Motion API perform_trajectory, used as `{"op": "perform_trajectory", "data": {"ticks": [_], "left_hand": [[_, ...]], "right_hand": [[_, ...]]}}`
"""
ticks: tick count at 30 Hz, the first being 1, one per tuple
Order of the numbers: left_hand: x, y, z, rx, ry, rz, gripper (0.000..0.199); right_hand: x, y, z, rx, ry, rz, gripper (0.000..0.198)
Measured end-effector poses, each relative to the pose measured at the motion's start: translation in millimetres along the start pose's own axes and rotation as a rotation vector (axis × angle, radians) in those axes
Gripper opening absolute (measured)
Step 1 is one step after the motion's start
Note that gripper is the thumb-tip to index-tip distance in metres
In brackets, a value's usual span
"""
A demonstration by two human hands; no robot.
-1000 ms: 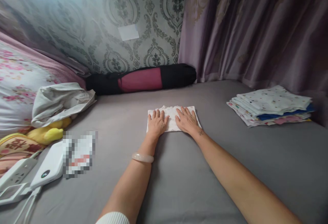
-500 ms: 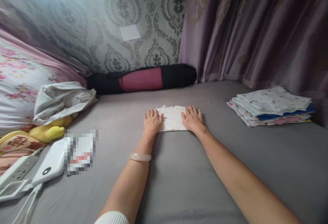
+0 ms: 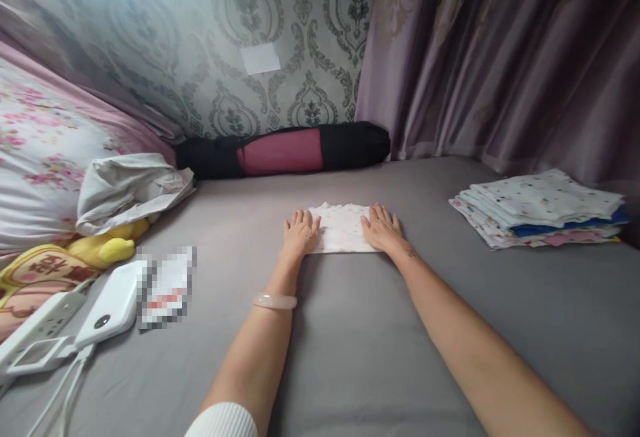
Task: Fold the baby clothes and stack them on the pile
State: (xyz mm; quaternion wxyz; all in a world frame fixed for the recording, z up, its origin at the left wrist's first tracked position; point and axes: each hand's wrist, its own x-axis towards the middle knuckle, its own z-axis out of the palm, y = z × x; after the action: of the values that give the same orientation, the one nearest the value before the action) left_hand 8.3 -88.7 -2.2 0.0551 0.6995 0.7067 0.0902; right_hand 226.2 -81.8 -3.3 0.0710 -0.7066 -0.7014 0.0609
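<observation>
One left hand (image 3: pixel 301 232): palm down and flat, thumb held away from lightly parted fingers, pressing on the left end of the folded cloth (image 3: pixel 344 229); nothing gripped.
One right hand (image 3: pixel 383 227): laid flat the same way on the right end, fingers slightly spread, thumb pointing inward; nothing gripped.
Folded cloth: one, white with faint small prints, lying flat between and under the hands on the grey bed sheet (image 3: pixel 370 330), its far edge ruffled.
Bangle: one, pale (image 3: pixel 275 300), around the left forearm.
Cloth stack: one (image 3: pixel 543 204), well to the right; white printed pieces with blue and pink layers, too tightly layered to count.
Roll: one, black and maroon (image 3: pixel 283 150), along the patterned wall.
Power bank: one, white (image 3: pixel 113 307), at left.
Power strip: one (image 3: pixel 47 317), beside it.
Cable strands: two, white (image 3: pixel 70 394), running to the near edge.
Masked item: one, pixelated (image 3: pixel 169 284), identity hidden.
Crumpled grey cloth: one (image 3: pixel 130 187), against the floral pillow (image 3: pixel 37 150).
</observation>
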Motion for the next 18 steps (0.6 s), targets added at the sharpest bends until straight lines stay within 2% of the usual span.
{"op": "perform_trajectory", "data": {"ticks": [4, 10, 18], "left_hand": [[0, -8, -4, 0.032, 0.076, 0.001, 0.063], [1, -13, 2, 0.035, -0.041, 0.036, 0.066], [1, -13, 0, -0.001, -0.065, 0.021, 0.066]], "right_hand": [[3, 7, 0, -0.006, 0.033, 0.043, 0.066], [6, 11, 7, 0.012, 0.026, 0.069, 0.068], [7, 12, 6, 0.017, 0.005, 0.072, 0.069]]}}
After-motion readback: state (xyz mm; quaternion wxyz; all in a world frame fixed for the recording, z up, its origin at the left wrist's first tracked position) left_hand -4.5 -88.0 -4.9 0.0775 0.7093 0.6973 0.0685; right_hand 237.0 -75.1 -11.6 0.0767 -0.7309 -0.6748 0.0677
